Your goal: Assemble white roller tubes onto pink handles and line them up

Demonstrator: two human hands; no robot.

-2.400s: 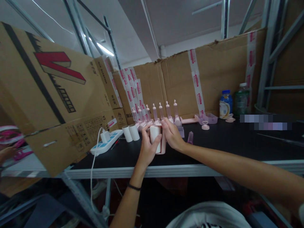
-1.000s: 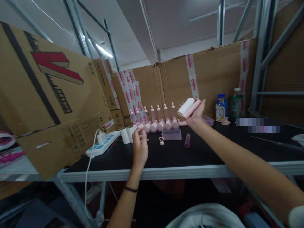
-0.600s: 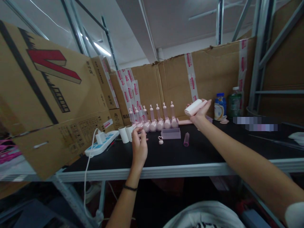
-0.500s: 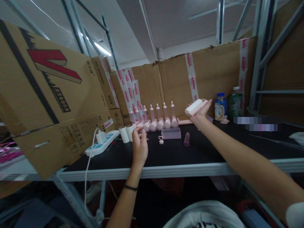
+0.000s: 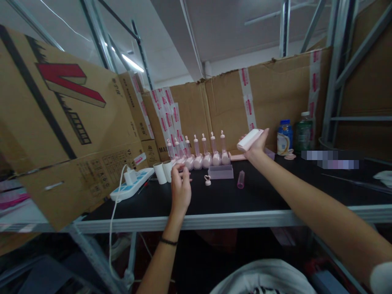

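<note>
Right hand (image 5: 255,149) grips white roller (image 5: 249,140) aloft (loose palm hold). Left hand (image 5: 180,188) pinches something too small to identify. Risk: dropped roller topples pink bottles (image 5: 202,153).

Power strip (image 5: 131,185) lies left of paper rolls (image 5: 163,171) on table (image 5: 260,196).

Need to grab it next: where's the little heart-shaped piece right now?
In the head view, the heart piece stands on the black table near centre, just right of the left hand and in front of the clear tray.
</note>
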